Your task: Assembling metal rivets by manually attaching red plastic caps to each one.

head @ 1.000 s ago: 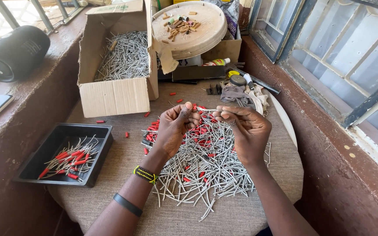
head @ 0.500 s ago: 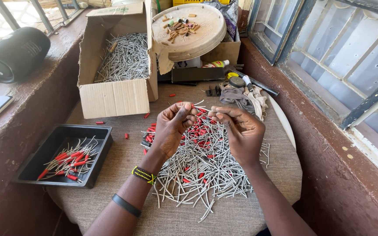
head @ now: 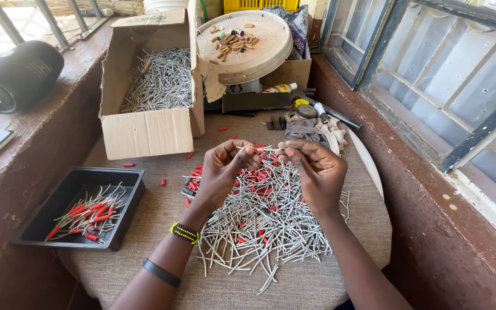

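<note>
My left hand (head: 225, 169) and my right hand (head: 311, 169) are raised together over a heap of thin grey wire pieces (head: 265, 229) mixed with small red sleeves (head: 259, 175). Between their fingertips they pinch one thin grey wire piece (head: 262, 149), held level. The heap lies on a beige cloth-covered table (head: 162, 229). A beaded band and a dark band sit on my left wrist.
A black tray (head: 116, 183) with red-tipped wires stands at the left. A cardboard box (head: 150, 132) of grey wires is behind it. A round wooden board (head: 265, 51) with small bits rests on boxes; tools and rags (head: 311, 123) lie behind my hands. A black speaker (head: 15, 77) sits on the ledge.
Both hands have lifted from the heap and come closer together, now holding one wire piece between them.
</note>
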